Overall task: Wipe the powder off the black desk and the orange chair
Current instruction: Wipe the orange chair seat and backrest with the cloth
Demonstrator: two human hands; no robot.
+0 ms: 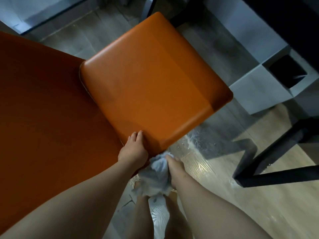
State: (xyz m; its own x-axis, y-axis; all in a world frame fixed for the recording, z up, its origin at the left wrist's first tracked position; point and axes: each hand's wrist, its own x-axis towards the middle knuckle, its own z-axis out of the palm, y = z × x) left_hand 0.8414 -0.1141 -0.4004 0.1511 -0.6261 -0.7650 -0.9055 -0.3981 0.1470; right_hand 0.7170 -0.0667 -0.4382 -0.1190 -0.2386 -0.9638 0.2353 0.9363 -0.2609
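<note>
While left hand (pixel 133 147) rests flat on orange chair (pixel 155 80), right hand (pixel 173 169) clutches half-hidden cloth (pixel 155 176).

The floor (pixel 224 204) has wood-pattern planks, grey in shade at the top, pale brown and shiny at lower right. A grey box (pixel 259 94) with a black opening stands at right.

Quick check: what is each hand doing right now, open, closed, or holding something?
Left hand: open, fingers resting on the near corner of the orange chair.
Right hand: closed around a crumpled white cloth.
</note>
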